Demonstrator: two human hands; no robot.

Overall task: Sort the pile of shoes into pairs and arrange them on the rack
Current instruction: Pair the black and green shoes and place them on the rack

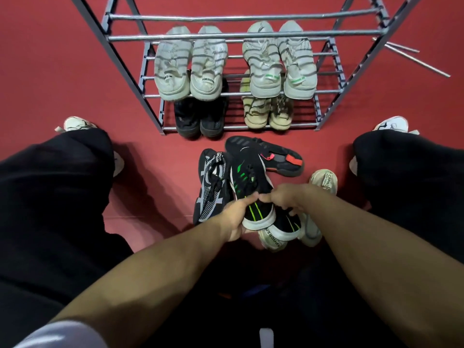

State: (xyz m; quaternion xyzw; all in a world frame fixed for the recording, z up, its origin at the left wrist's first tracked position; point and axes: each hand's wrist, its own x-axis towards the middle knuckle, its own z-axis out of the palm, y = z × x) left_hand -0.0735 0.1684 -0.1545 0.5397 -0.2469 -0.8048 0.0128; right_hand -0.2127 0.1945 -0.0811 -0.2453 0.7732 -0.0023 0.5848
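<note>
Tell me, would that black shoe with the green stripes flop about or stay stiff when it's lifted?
The black shoe with green stripes would probably bend a little: its upper looks like soft knit. The thick white sole at the heel should keep it fairly firm. The left hand and right hand both grip it, so it seems unlikely to slip.
</note>
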